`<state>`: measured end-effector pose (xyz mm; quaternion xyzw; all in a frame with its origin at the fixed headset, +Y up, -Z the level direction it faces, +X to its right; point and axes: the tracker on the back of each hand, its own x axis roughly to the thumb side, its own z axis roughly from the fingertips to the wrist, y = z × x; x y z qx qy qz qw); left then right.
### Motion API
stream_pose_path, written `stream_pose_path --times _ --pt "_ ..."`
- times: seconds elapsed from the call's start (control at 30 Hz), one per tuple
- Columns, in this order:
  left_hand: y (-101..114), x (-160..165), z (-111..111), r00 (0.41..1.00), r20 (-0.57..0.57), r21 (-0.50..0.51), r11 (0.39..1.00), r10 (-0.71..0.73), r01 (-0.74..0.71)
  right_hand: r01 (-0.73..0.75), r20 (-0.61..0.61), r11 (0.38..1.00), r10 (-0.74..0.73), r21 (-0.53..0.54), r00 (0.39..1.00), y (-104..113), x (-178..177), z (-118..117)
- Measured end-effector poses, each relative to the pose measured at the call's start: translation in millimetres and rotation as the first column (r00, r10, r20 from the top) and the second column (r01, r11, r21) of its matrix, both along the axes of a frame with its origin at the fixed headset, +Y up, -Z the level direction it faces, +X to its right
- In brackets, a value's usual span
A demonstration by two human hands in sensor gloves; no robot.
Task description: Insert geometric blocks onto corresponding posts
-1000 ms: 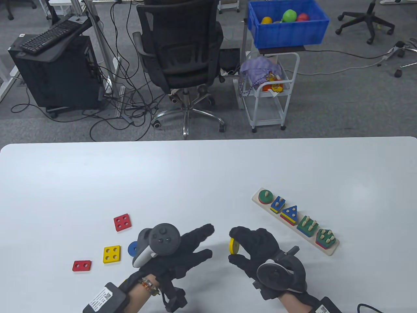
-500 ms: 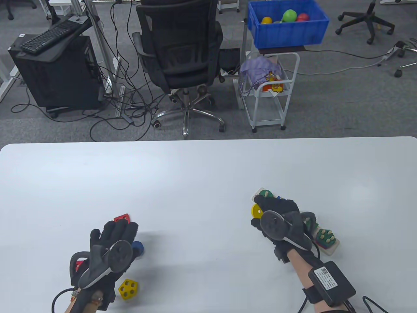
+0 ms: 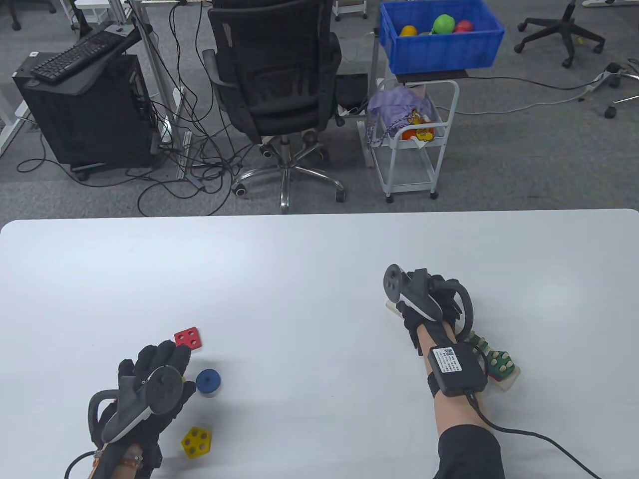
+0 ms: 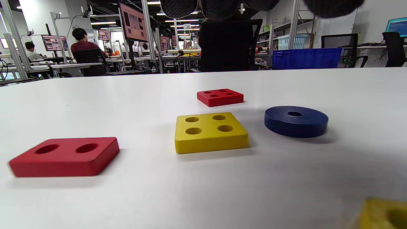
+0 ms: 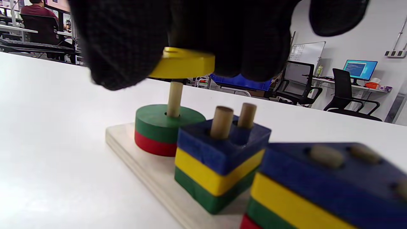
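Yellow disc (image 5: 182,65) held at top of round post (image 5: 175,99), not seated.
Disc is gripped by right hand (image 3: 427,299) over green disc (image 5: 168,122) on board (image 5: 127,149). Left hand (image 3: 150,386) is seen above worktop (image 3: 299,279) near blue disc (image 3: 208,382); its grip cannot be told.

The right hand (image 5: 190,35) holds a yellow disc (image 5: 182,63) flat at the top of the single post (image 5: 175,99) (apparently just started on it), above the green disc (image 5: 168,122) and red disc (image 5: 151,147).
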<state>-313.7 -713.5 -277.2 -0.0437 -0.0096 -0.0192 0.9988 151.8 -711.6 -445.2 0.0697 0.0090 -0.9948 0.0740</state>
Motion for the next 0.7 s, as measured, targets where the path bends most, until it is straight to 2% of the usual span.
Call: stream_pose_path --times 0.4,0.47,0.53,0.7 --pt "-5 5 0 1.000 0.024 -0.028 1.000 0.005 -0.005 -0.009 0.009 0.997 0.010 -0.078 1.000 -14 2 -7" --pt "-4 5 1 1.000 0.026 -0.029 1.000 0.007 -0.006 0.018 0.001 0.998 -0.018 -0.058 1.000 -12 3 -3" --pt "-1 5 3 0.999 0.028 -0.021 1.000 0.019 -0.018 0.069 -0.028 0.997 -0.068 0.023 0.997 -7 3 6" --pt "7 11 8 0.997 0.062 -0.005 0.999 0.046 -0.046 0.094 -0.155 0.994 -0.085 0.049 0.984 4 -3 41"
